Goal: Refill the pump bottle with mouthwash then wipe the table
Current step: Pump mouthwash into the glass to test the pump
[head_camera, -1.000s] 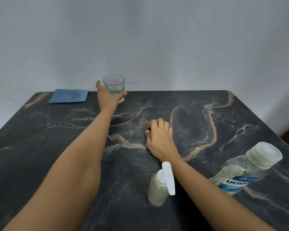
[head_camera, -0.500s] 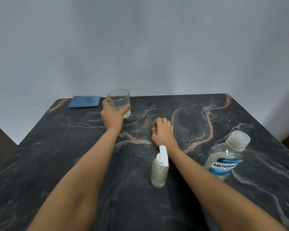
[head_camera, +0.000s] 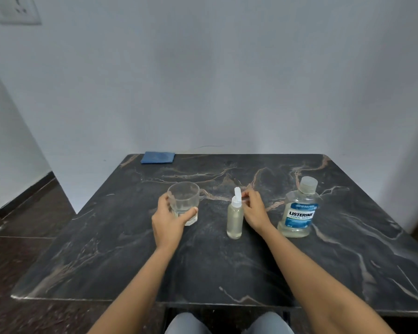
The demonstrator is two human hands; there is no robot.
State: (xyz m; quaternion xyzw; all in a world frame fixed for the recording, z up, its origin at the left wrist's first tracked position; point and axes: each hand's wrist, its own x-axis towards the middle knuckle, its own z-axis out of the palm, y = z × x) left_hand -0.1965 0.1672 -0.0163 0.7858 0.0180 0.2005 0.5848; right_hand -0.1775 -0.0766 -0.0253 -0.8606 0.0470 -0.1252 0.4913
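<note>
A small pump bottle (head_camera: 234,219) with a white pump head and pale liquid stands upright at the middle of the dark marble table (head_camera: 227,266). My right hand (head_camera: 253,210) is beside it, fingertips touching the pump head. My left hand (head_camera: 170,219) grips a clear glass (head_camera: 183,202) that holds a little water and rests on the table left of the pump bottle. A capped Listerine mouthwash bottle (head_camera: 298,209) stands upright to the right. A folded blue cloth (head_camera: 157,157) lies at the far left corner.
A white wall rises right behind the table's far edge. Dark floor shows to the left and in front. My knees are under the near edge.
My left hand pulled the glass from the far edge toward the middle of the table. My right hand shifted from flat on the table to the pump head. The camera view pulled back.
</note>
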